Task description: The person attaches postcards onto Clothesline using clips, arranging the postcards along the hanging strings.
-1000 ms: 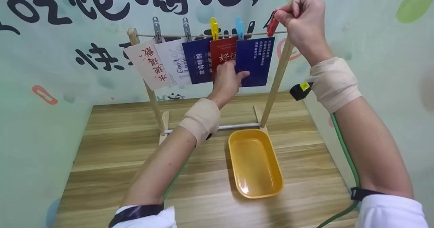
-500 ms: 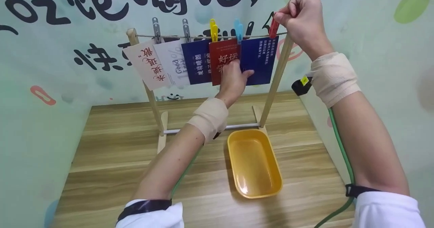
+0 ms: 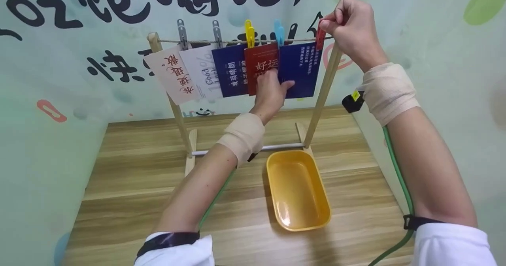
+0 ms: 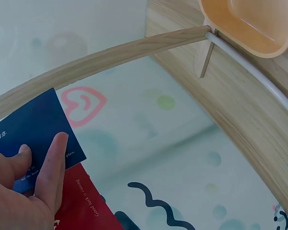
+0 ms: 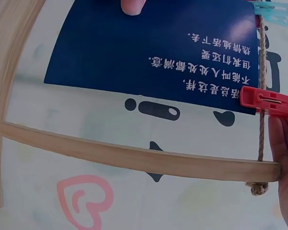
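My left hand (image 3: 269, 92) holds a dark blue card (image 3: 303, 68) by its left edge, thumb lying on the front. The blue card hangs at the right end of a twine line (image 3: 233, 42), slightly overlapping a red card (image 3: 260, 53). My right hand (image 3: 356, 31) pinches the handles of a red clothespin (image 3: 320, 38) above the card's upper right corner. In the right wrist view the red clothespin (image 5: 259, 100) sits across both twine and card corner (image 5: 221, 98). The left wrist view shows fingers on the blue card (image 4: 43, 117).
Grey, yellow (image 3: 250, 33) and light blue clothespins (image 3: 279, 33) hold other cards, including a white one (image 3: 201, 72), along the line. Wooden posts (image 3: 326, 88) carry it. A yellow tray (image 3: 270, 187) stands on the wood-grain surface in front, right of the left forearm.
My left hand has shifted right with the blue card, uncovering more of the red card. The red clothespin has come down over the card's top right corner; my right hand lowered slightly with it.
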Motion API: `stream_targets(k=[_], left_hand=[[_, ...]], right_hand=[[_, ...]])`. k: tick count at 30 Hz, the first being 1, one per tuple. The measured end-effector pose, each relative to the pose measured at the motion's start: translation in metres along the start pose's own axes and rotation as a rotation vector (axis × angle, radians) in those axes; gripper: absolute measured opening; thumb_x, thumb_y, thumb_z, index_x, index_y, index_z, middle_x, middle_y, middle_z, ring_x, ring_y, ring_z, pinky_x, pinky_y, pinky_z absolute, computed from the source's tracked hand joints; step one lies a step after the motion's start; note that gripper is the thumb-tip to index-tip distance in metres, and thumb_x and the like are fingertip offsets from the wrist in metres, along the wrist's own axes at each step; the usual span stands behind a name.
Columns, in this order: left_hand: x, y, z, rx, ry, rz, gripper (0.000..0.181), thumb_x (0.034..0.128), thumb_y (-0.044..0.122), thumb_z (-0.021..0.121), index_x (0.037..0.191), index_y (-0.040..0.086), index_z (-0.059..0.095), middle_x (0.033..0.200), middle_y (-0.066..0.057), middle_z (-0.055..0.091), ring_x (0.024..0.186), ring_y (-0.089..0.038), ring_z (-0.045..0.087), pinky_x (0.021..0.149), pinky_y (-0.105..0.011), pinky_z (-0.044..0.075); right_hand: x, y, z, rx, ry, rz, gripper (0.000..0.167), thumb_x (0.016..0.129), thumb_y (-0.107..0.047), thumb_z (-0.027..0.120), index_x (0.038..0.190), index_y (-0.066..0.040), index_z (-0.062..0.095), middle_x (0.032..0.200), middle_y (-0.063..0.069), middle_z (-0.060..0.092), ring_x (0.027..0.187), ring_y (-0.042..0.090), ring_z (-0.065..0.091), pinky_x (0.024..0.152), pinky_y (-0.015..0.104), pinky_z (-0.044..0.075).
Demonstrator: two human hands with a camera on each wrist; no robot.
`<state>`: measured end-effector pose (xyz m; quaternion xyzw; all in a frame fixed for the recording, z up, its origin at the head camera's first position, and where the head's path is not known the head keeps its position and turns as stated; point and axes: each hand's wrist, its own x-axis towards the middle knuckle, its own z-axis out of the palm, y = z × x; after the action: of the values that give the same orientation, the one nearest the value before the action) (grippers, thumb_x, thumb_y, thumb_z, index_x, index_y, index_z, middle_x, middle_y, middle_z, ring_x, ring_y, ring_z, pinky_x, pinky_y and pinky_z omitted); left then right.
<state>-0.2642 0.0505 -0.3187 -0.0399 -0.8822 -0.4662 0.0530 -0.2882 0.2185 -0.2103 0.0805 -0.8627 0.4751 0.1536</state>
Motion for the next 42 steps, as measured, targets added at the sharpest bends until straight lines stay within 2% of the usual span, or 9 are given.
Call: stream_targets(k=[7, 12, 15, 20, 25, 30, 33, 38, 42], left_hand=[[0.001, 0.002, 0.000, -0.051, -0.011, -0.020, 0.032, 0.0966, 0.028, 0.066, 0.117, 0.004, 0.062, 0.106, -0.009, 0.073, 0.076, -0.015, 0.067, 0.068, -0.025, 0.054], [0.002, 0.001, -0.002, -0.029, 0.007, -0.012, 0.032, 0.0970, 0.028, 0.066, 0.119, 0.004, 0.063, 0.113, -0.007, 0.073, 0.093, -0.013, 0.067, 0.082, -0.026, 0.054], [0.003, -0.002, -0.002, -0.005, 0.026, 0.000, 0.033, 0.0968, 0.028, 0.066, 0.118, 0.003, 0.064, 0.114, -0.009, 0.072, 0.102, -0.015, 0.067, 0.089, -0.028, 0.053], [0.003, -0.016, -0.004, 0.032, 0.058, 0.014, 0.030, 0.0963, 0.028, 0.068, 0.113, 0.003, 0.069, 0.107, -0.010, 0.075, 0.099, -0.019, 0.069, 0.087, -0.030, 0.055], [-0.002, -0.033, -0.013, 0.059, 0.073, 0.044, 0.024, 0.0960, 0.029, 0.068, 0.104, 0.007, 0.073, 0.102, -0.008, 0.076, 0.092, -0.020, 0.070, 0.081, -0.032, 0.056], [-0.014, -0.049, -0.024, 0.157, 0.063, 0.071, 0.025, 0.0965, 0.032, 0.067, 0.103, 0.009, 0.071, 0.100, -0.007, 0.076, 0.093, -0.021, 0.070, 0.081, -0.038, 0.056], [-0.023, -0.059, -0.033, 0.188, 0.054, 0.082, 0.024, 0.0972, 0.031, 0.066, 0.104, 0.008, 0.070, 0.101, -0.008, 0.076, 0.092, -0.023, 0.071, 0.082, -0.039, 0.056], [-0.043, -0.076, -0.054, 0.224, 0.058, 0.116, 0.019, 0.0991, 0.021, 0.063, 0.107, 0.005, 0.070, 0.105, -0.012, 0.076, 0.093, -0.026, 0.072, 0.081, -0.038, 0.058], [-0.062, -0.091, -0.076, 0.266, 0.067, 0.148, 0.016, 0.0979, 0.011, 0.059, 0.105, 0.001, 0.070, 0.105, -0.016, 0.074, 0.095, -0.030, 0.071, 0.085, -0.039, 0.059]], right_hand=[[-0.002, -0.002, -0.001, 0.012, -0.044, -0.014, 0.016, 0.096, -0.015, 0.063, 0.086, -0.017, 0.050, 0.100, -0.007, 0.064, 0.093, 0.011, 0.060, 0.090, 0.020, 0.052], [-0.004, -0.002, 0.001, -0.009, -0.066, -0.040, 0.008, 0.098, -0.016, 0.061, 0.097, -0.016, 0.054, 0.102, -0.007, 0.057, 0.096, 0.011, 0.055, 0.095, 0.020, 0.051], [-0.005, -0.001, 0.003, -0.031, -0.062, -0.053, 0.010, 0.098, -0.019, 0.061, 0.106, -0.015, 0.056, 0.103, -0.008, 0.059, 0.096, 0.009, 0.057, 0.094, 0.020, 0.050], [-0.003, 0.002, 0.007, -0.042, -0.072, -0.065, 0.025, 0.099, -0.022, 0.061, 0.121, -0.011, 0.059, 0.106, -0.008, 0.061, 0.098, 0.007, 0.060, 0.095, 0.021, 0.050], [-0.002, 0.003, 0.008, -0.010, -0.060, -0.067, 0.027, 0.100, -0.021, 0.061, 0.123, -0.009, 0.059, 0.107, -0.007, 0.061, 0.100, 0.008, 0.061, 0.098, 0.022, 0.049], [-0.002, 0.003, 0.007, 0.056, -0.032, -0.052, 0.026, 0.098, -0.019, 0.064, 0.122, -0.009, 0.060, 0.108, -0.006, 0.062, 0.102, 0.008, 0.062, 0.099, 0.022, 0.048], [-0.004, 0.002, 0.006, 0.056, 0.010, -0.066, 0.026, 0.099, -0.021, 0.063, 0.123, -0.009, 0.060, 0.110, -0.007, 0.062, 0.108, 0.010, 0.061, 0.103, 0.022, 0.048], [-0.015, 0.002, 0.006, -0.017, 0.107, -0.094, 0.025, 0.102, -0.026, 0.057, 0.121, -0.011, 0.062, 0.113, -0.009, 0.060, 0.112, 0.010, 0.060, 0.104, 0.023, 0.047], [-0.033, 0.004, 0.006, -0.087, 0.176, -0.137, 0.022, 0.103, -0.021, 0.053, 0.116, -0.007, 0.064, 0.108, -0.011, 0.055, 0.108, 0.006, 0.056, 0.101, 0.021, 0.047]])
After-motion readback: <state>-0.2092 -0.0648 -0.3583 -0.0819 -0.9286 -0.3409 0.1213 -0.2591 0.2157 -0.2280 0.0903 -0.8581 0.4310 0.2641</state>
